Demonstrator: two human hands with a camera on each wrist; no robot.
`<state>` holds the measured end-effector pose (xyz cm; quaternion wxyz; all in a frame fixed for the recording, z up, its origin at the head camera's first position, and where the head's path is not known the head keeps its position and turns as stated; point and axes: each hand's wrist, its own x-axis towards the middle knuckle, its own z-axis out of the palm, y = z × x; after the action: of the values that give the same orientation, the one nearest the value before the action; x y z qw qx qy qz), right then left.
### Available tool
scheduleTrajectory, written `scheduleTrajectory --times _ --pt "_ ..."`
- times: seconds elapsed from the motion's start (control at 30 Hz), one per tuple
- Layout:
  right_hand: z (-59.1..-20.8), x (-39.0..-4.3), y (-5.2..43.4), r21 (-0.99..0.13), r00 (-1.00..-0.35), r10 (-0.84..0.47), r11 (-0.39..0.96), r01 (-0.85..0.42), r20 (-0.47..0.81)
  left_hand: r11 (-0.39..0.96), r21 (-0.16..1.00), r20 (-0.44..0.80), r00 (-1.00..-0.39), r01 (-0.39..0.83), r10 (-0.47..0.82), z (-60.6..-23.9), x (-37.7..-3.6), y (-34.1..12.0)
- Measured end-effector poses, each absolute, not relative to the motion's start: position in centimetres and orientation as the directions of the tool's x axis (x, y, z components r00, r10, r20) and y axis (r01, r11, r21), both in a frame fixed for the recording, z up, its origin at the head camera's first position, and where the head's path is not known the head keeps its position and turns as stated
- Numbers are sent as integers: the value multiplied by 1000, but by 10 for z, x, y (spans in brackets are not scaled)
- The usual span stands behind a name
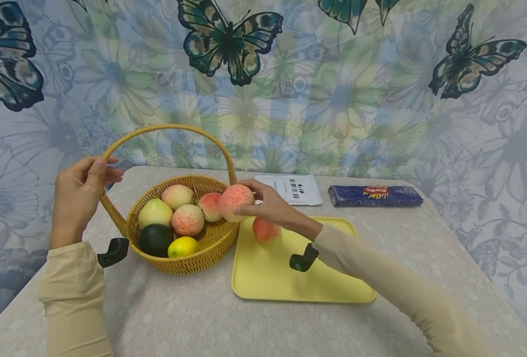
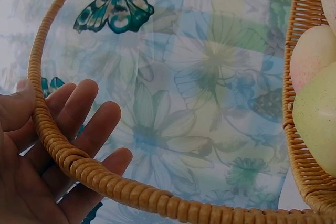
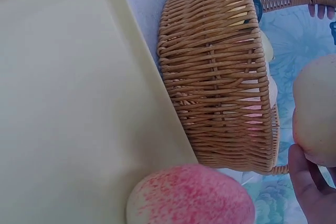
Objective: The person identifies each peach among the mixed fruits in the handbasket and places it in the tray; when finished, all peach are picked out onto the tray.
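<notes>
The worktop [image 1: 201, 317] carries a wicker basket [image 1: 209, 243], the landmark here. Just right of the basket lies one yellow tray [image 1: 290, 282]; behind the tray sit one white packet [image 1: 295, 189] and one blue box [image 1: 375, 196]. The left hand [image 1: 78, 196] grips the basket's handle [image 1: 165, 129] at its left end, fingers [image 2: 79, 114] curled round it. The right hand [image 1: 274, 208] pinches one held peach [image 1: 235, 201] over the basket's right rim, beside the tray, where one tray peach [image 1: 266, 230] lies directly beneath the fingers. Inside the basket: three peaches, one pale pear, one avocado, one lemon.
</notes>
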<state>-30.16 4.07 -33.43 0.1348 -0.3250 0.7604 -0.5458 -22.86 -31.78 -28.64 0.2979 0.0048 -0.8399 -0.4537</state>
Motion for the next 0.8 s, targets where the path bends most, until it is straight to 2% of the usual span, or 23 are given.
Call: scheduleTrajectory --times 0.47,0.8 --pt "-344 -293 76 -915 -754 -638 198 -353 153 594 763 498 -819 257 -285 -287 -223 -314" --pt "-345 -291 98 -933 -773 -621 188 -308 130 592 762 506 -812 263 -290 -287 -223 -314"
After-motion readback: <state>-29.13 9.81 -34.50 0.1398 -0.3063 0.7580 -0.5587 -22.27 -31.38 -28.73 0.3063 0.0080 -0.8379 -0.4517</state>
